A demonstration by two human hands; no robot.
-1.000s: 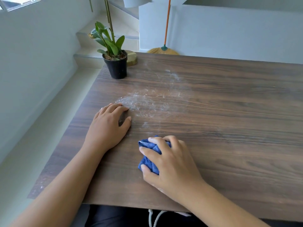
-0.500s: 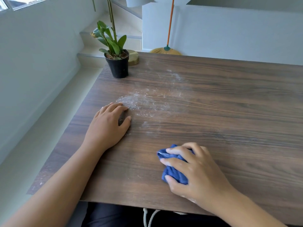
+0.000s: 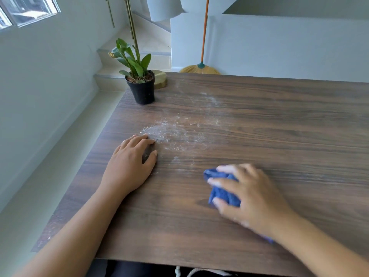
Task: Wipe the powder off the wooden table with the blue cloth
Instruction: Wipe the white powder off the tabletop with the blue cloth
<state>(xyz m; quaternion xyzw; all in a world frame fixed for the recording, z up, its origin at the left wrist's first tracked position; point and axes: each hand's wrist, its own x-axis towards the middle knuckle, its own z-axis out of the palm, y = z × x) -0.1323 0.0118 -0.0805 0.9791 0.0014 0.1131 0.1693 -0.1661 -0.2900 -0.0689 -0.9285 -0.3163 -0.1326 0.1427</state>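
Observation:
White powder (image 3: 175,132) is smeared across the left middle of the dark wooden table (image 3: 279,126), with fainter streaks farther back. My right hand (image 3: 251,196) presses a bunched blue cloth (image 3: 221,191) onto the table near the front, to the right of and below the powder patch; the hand is motion-blurred. A bit of the cloth shows under my wrist. My left hand (image 3: 129,164) lies flat on the table, palm down, its fingertips at the near left edge of the powder.
A small black pot with a green plant (image 3: 140,84) stands at the table's far left corner, with a round gold base (image 3: 160,78) behind it. A broom (image 3: 200,66) leans on the white wall beyond the table. Stairs rise at the back left.
My right hand has slid the blue cloth to the right along the front of the table. The left hand has stayed in place.

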